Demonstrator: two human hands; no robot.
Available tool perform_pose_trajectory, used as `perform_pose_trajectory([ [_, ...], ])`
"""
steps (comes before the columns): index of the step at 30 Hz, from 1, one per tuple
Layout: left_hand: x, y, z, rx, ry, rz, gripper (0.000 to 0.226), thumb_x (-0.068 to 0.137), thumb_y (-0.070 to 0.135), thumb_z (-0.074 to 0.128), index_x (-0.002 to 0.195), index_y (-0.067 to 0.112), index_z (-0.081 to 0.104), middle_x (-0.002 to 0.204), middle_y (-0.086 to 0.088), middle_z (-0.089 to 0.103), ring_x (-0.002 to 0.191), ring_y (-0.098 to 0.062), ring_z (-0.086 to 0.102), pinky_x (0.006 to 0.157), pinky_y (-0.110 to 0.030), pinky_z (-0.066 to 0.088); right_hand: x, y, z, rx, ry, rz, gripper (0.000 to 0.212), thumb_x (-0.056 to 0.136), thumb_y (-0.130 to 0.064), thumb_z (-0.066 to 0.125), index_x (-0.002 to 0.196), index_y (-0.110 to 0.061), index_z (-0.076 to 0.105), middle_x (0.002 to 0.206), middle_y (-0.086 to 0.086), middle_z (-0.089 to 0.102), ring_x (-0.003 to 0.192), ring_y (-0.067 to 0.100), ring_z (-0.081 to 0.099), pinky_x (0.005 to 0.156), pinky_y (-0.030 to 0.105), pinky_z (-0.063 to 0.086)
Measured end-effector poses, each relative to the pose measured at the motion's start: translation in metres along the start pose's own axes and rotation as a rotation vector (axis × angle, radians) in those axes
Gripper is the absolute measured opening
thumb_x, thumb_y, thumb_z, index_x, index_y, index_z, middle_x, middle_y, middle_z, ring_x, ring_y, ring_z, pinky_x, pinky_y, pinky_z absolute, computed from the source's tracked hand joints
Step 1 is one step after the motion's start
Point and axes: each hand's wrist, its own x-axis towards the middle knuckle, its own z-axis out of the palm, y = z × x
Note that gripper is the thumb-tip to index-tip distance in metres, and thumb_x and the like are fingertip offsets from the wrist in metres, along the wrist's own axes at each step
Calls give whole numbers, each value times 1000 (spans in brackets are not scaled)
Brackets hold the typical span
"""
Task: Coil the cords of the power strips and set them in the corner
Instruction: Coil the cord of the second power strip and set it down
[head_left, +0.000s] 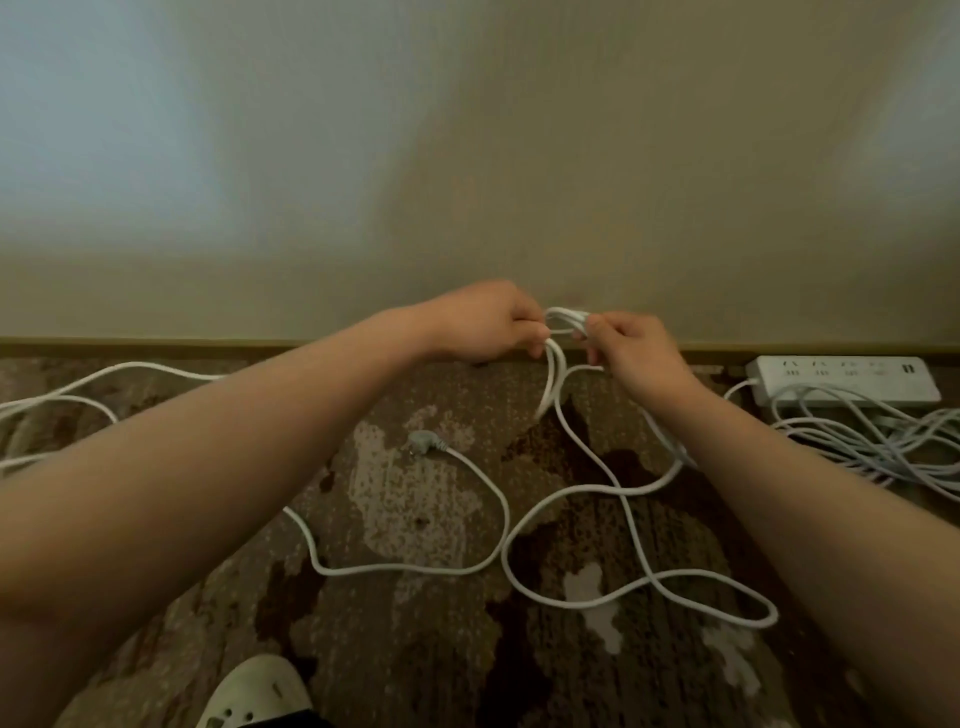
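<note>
At frame centre, the left hand and right hand hold the white cord, fingers curled around its bunched loops between them.

Both hands meet above the far edge of the patterned carpet, close to the baseboard. The left hand and right hand each pinch a small bundle of white cord loops held between them. Slack cord trails down in loose loops across the carpet, ending at a grey plug. A white power strip lies at the carpet's far right edge with a heap of cord beside it. A pale shoe shows at the near edge.
</note>
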Motion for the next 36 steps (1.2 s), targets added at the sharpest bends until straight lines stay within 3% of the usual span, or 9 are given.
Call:
perform_pose_trajectory([
  [3,6,7,8,-34,12,19,20,95,13,48,95,10,68,72,5,56,65,-11,48,55,-22,31,-3,-10,9,147,-143,0,33,102,-15,47,86,4,68,64,3,56,55,6,46,54,22,36],
  [6,1,-9,6,-95,76,-50,21,92,11,51,76,18,63,63,6,54,60,-13,47,47,-16,32,-4,-10,12,256,-266,11,36,103,-19,41,107,2,70,86,12,65,65,14,52,61,26,42],
  [10,-6,-30,9,-177,187,-118,11,86,27,65,78,20,66,62,9,60,47,2,50,46,-11,36,-3,-4,22,129,-318,-32,38,103,-33,49,92,-4,72,66,0,60,64,14,49,61,23,38],
  [16,-51,-98,1,-114,80,-213,22,92,39,55,79,23,63,71,1,58,64,-12,50,61,-28,37,5,17,34,-39,-133,29,40,102,-36,51,67,-22,64,62,2,59,57,11,52,61,30,37],
  [22,-130,-203,-1,-73,107,-502,24,92,32,58,72,20,65,64,-3,59,65,-20,55,63,-28,39,10,20,47,-133,-62,89,39,101,-46,46,89,-18,71,89,16,72,82,36,65,75,49,51],
  [24,-159,-226,2,-42,74,-598,34,93,31,56,63,16,59,61,-5,56,68,-24,55,62,-29,36,8,15,53,-331,-124,14,41,101,-50,42,76,-27,65,72,0,66,74,29,62,61,38,45],
  [27,-166,-231,11,73,24,-629,32,96,32,49,71,13,56,65,-5,54,74,-25,55,62,-29,32,2,0,82,-573,-264,-37,42,102,-51,33,70,-33,53,72,-8,61,75,22,58,64,35,43],
  [32,-119,-199,10,155,-41,-484,36,100,36,39,101,9,63,94,-9,60,90,-27,57,73,-30,37,2,-26,146,-501,-441,0,46,106,-37,32,71,-21,57,75,3,62,75,23,59,67,36,43],
  [36,-123,-212,1,49,11,-544,32,100,33,39,97,9,59,98,-13,61,95,-31,57,77,-33,39,4,-40,188,-543,-447,-11,43,105,-38,36,76,-19,61,78,3,60,80,26,59,69,35,44],
])
